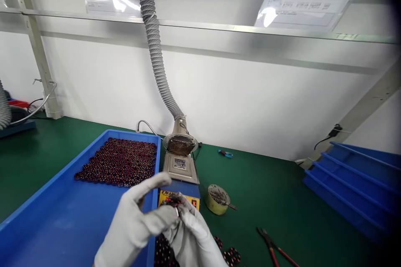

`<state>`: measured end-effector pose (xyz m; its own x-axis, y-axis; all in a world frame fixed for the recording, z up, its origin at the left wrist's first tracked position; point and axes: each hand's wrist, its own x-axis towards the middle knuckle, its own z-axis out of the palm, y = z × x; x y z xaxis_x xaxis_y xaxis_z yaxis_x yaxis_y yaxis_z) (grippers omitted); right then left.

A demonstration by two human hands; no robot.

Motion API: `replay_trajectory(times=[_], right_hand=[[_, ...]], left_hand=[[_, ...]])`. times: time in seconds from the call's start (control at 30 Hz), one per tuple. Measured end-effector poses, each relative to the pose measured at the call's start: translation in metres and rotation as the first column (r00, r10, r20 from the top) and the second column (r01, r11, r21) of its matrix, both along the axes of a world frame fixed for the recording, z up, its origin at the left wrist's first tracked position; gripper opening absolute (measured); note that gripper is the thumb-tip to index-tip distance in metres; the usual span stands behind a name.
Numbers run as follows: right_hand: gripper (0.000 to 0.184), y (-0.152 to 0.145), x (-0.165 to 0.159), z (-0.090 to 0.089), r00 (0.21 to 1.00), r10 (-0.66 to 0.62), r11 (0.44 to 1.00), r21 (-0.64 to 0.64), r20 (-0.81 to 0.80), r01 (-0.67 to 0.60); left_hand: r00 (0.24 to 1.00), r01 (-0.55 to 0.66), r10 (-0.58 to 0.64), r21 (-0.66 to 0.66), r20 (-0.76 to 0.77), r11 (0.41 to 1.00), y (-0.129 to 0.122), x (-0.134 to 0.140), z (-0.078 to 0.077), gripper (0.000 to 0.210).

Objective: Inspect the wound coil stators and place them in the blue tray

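Observation:
Both my hands wear white gloves. In the head view, my right hand (199,227), its fingertips greyish and soiled, pinches a small dark part (171,200) with red and copper-coloured specks. My left hand (133,221) is beside it, one finger stretched out above the part and apart from it. Another left finger reaches across below, close to or touching the part. A small silvery edge shows at the fingertips; what it is I cannot make out. More dark round speckled parts (164,252) lie beneath the hands, partly hidden, and a few (231,255) sit to the right.
A blue tray (59,217) on the left holds many such parts (122,160). Behind my hands stands a heated pot unit (181,167) under an exhaust hose (156,46). Rightward are a round tin (216,206), red-handled pliers (271,244), blue-handled cutters (224,153) and stacked blue trays (354,187).

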<state>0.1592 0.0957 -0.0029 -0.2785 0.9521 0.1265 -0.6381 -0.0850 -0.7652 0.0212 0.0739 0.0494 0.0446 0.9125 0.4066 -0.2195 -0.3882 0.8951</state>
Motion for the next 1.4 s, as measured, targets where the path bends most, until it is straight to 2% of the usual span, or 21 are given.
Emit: replay_trajectory(times=[0.07,0.1,0.17,0.23,0.33,0.43,0.5,0.6,0.67,0.73,0.8,0.87,0.93,1.0,1.1,1.23,1.4], right_hand=[[0.021,0.000,0.000,0.001,0.999,-0.046,0.999,-0.017,-0.004,0.046],[0.023,0.000,0.000,0.002,0.999,-0.044,0.999,-0.025,-0.002,0.044],[0.024,-0.001,0.001,0.005,1.000,0.025,0.999,-0.037,0.010,-0.025],[0.023,-0.005,0.000,0.007,0.997,0.073,0.996,-0.042,0.002,-0.073],[0.023,-0.014,-0.006,0.008,0.998,-0.003,0.999,-0.037,-0.055,0.001],[0.023,-0.020,-0.012,0.008,0.994,-0.092,0.995,-0.042,-0.065,0.089],[0.024,-0.021,-0.013,0.008,0.990,-0.134,0.990,-0.043,-0.047,0.133],[0.025,-0.024,-0.011,0.012,0.988,-0.149,0.988,-0.054,-0.029,0.147],[0.026,-0.030,-0.009,0.018,0.991,-0.124,0.989,-0.084,-0.055,0.119],[0.021,-0.036,-0.008,0.023,0.985,-0.084,0.988,-0.145,-0.152,0.062],[0.014,-0.041,-0.008,0.028,0.961,-0.032,0.982,-0.190,-0.276,-0.022],[0.014,-0.043,-0.010,0.029,0.944,0.006,0.978,-0.195,-0.331,-0.074],[0.019,-0.043,-0.011,0.028,0.955,0.015,0.982,-0.174,-0.296,-0.070],[0.023,-0.042,-0.011,0.025,0.971,0.010,0.988,-0.149,-0.238,-0.047],[0.022,-0.041,-0.009,0.021,0.987,-0.053,0.992,-0.120,-0.154,0.035],[0.019,-0.040,-0.011,0.015,0.982,-0.171,0.983,-0.074,-0.079,0.166],[0.032,-0.039,-0.016,0.014,0.991,-0.126,0.992,-0.016,-0.041,0.125]], left_hand=[[0.988,0.050,-0.045,0.026,-0.145,0.998,0.000,0.002,0.001,0.024],[0.989,0.046,-0.039,0.051,-0.142,0.998,0.000,0.004,0.000,0.015],[0.998,-0.009,0.014,0.091,-0.055,0.996,0.002,0.006,-0.004,0.007],[0.997,-0.072,0.070,0.056,0.030,0.996,0.003,0.004,-0.007,0.007],[0.983,-0.152,0.153,-0.013,0.102,0.988,0.004,-0.003,-0.006,0.014],[0.996,-0.027,0.026,-0.011,-0.090,1.000,0.001,-0.004,0.002,0.021],[0.981,0.045,-0.038,0.037,-0.189,0.998,0.000,0.001,0.005,0.015],[0.994,-0.025,0.035,0.099,-0.099,0.995,0.000,0.005,0.001,0.008],[0.997,-0.080,0.080,0.077,-0.005,0.994,0.001,0.001,-0.004,0.006],[0.988,-0.142,0.140,0.028,0.060,0.990,0.001,-0.006,-0.007,0.008],[0.989,-0.146,0.147,0.032,-0.021,0.989,0.000,-0.011,-0.007,0.015],[0.968,-0.084,0.109,0.119,-0.227,0.989,-0.002,-0.009,-0.005,0.034],[0.905,-0.010,0.115,0.248,-0.410,0.969,-0.006,-0.001,-0.001,0.045],[0.874,-0.004,0.185,0.374,-0.450,0.928,-0.008,0.007,0.002,0.041],[0.901,0.032,0.155,0.419,-0.405,0.907,-0.007,0.008,0.006,0.036],[0.950,0.089,0.019,0.326,-0.313,0.941,-0.002,-0.002,0.007,0.026],[0.994,0.109,-0.105,0.135,-0.038,0.985,0.003,-0.001,0.000,0.011]])
